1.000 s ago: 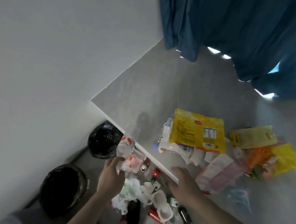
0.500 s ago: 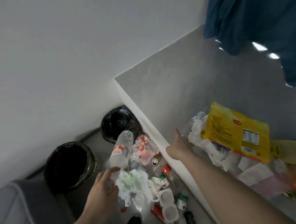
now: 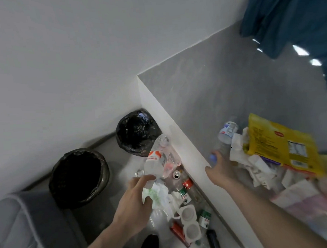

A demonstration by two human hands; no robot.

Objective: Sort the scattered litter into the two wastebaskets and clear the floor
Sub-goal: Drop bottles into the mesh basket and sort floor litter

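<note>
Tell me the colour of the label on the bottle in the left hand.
Orange-red and white on the clear bottle, seen in the head view.

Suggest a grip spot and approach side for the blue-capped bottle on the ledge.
Take the blue-capped bottle at the neck just behind the cap, coming from the cap end, where the right hand already is. It lies flat, cap toward the person; its far end is hemmed in by white wrappers and the yellow bag.

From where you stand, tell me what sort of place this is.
Probably a corner of a lived-in room, maybe a bedroom or living room: a blue curtain hangs over a grey ledge against a plain white wall, and two black-lined wastebaskets stand on the floor beside a grey cushioned seat.
</note>
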